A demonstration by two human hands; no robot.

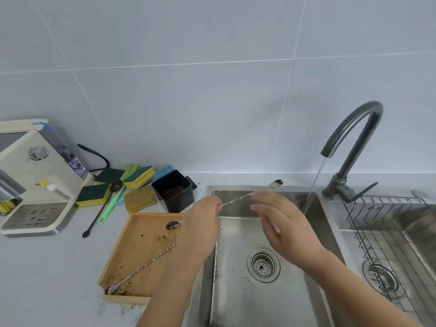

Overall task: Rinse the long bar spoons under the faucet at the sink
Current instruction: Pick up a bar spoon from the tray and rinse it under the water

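Rinsing pending: second spoon (141, 267) lies soiled in tray (122, 251) left of sink (238, 303). Left hand (203, 223) pinches spoon (243, 197) by handle end over sink; right hand (280, 223) open, fingers spread, touching shaft. Best carry dirty bowl rightward into stream under faucet (351, 138), rotating shaft.

Left hand (203, 217) up, fingertips pinched tight; right hand (280, 223) beside it, palm open, fingers spread loose, both forearms reaching forward.
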